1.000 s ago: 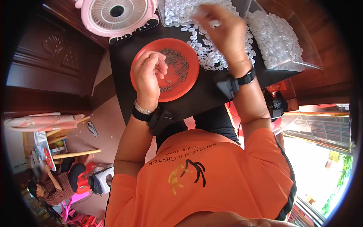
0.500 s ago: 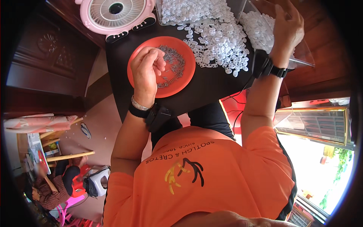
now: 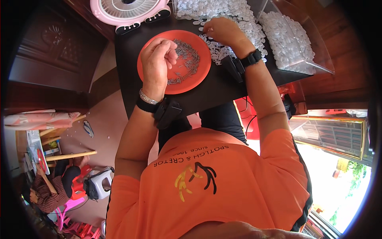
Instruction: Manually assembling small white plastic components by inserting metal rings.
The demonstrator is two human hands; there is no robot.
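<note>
The left hand [image 3: 158, 63] hovers over the orange plate [image 3: 199, 75] of small grey pins [image 3: 187, 55], fingertips pinched together on what looks like one pin. The right hand [image 3: 223, 32], fingers curled, picks among the loose white plastic pieces [image 3: 238, 24] on the black table [image 3: 215, 91], so a pin and a piece seem about to be joined, which calls for lining them up closely.

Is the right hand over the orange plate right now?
No, the right hand rests on the pile of white plastic pieces, beside the orange plate.

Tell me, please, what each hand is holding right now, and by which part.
The left hand has its fingertips pinched together over the orange plate of small grey pins; any pin between them is too small to see. The right hand rests fingertips-down on the loose white pieces, its grasp hidden.
</note>
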